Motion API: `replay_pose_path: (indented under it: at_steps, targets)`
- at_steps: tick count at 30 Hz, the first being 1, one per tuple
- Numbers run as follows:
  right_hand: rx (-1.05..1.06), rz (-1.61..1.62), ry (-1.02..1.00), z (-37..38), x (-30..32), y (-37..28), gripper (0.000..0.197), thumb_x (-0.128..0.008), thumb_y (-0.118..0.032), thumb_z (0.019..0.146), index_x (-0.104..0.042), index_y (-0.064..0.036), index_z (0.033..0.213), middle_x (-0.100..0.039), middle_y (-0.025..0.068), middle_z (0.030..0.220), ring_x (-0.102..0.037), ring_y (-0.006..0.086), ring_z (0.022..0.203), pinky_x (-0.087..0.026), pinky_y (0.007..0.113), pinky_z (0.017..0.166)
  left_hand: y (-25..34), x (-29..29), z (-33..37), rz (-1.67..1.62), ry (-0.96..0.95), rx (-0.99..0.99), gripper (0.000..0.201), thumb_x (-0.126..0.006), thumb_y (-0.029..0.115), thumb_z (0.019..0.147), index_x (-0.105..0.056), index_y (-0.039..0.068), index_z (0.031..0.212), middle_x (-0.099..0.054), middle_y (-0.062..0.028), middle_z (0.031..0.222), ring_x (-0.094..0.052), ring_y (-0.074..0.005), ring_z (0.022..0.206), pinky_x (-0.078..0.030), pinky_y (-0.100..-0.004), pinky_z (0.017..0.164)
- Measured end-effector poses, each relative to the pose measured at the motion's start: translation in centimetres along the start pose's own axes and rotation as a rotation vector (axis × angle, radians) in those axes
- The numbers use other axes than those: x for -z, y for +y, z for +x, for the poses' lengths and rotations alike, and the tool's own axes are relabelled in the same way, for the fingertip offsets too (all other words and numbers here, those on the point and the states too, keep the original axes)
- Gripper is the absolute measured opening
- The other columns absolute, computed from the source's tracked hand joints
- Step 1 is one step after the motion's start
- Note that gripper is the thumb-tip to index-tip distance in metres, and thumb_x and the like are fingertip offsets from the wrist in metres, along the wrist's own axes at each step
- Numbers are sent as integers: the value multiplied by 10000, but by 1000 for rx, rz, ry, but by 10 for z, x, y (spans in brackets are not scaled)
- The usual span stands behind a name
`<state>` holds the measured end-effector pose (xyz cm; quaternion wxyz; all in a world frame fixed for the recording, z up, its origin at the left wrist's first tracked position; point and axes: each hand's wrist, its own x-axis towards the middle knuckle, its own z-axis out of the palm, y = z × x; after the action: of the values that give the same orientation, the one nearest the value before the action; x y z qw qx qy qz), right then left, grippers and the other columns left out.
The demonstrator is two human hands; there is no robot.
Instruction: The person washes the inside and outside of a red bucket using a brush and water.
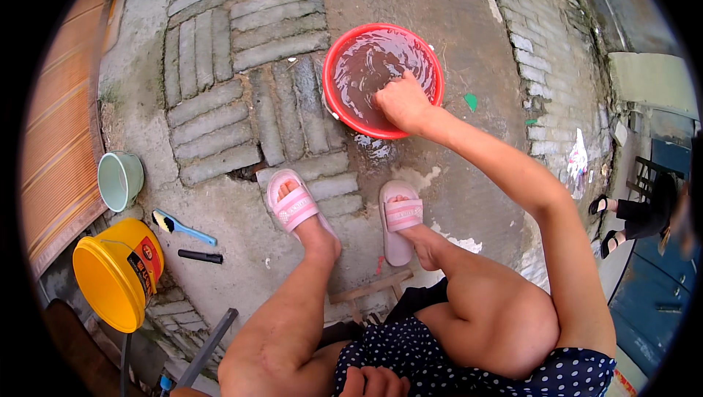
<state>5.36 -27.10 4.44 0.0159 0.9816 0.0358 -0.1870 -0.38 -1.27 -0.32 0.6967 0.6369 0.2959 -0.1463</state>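
Note:
A round red basin stands on the ground ahead of me, with brown, murky water rippling in it. My right hand reaches over its near right rim, fingers curled closed and pointing down into the water. Whatever those fingers hold is hidden. Down at the lower edge, my left hand rests on the dark polka-dot cloth over my lap. Only its fingers show; they lie slightly apart with nothing seen in them.
To the left are a yellow bucket, a pale green pail, a blue-handled brush and a black stick-shaped object. My feet wear pink slippers. Another person's legs are at the far right. Uneven paving bricks lie left of the basin.

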Motion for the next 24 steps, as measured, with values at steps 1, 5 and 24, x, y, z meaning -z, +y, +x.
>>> replay_pose_path:
  at_steps: [1,5,24]
  targets:
    - [-1,2,0,6,-1,-4,141,-548,-130,754,-676,-140,697,-674,70,738,-643,234,735,-379,396,761,-1,0,0,2,0,-1,547,-482,363,930,-315,88,1372,-346,13,1398,-314,-125,1277,-204,-272,1076]
    - [29,-130,160,31,9,-4,150,-545,-139,756,-673,-154,679,-667,51,714,-624,203,747,-364,383,750,-5,1,2,-17,-34,-13,541,-465,329,940,-292,79,1387,-308,11,1425,-287,-123,1296,-185,-275,1089]
    - [26,-140,184,25,2,9,153,-540,-136,766,-681,-150,708,-670,61,729,-640,217,752,-373,387,762,-13,2,6,9,-57,-36,521,-412,275,966,-243,74,1416,-254,18,1462,-241,-103,1326,-157,-264,1107]
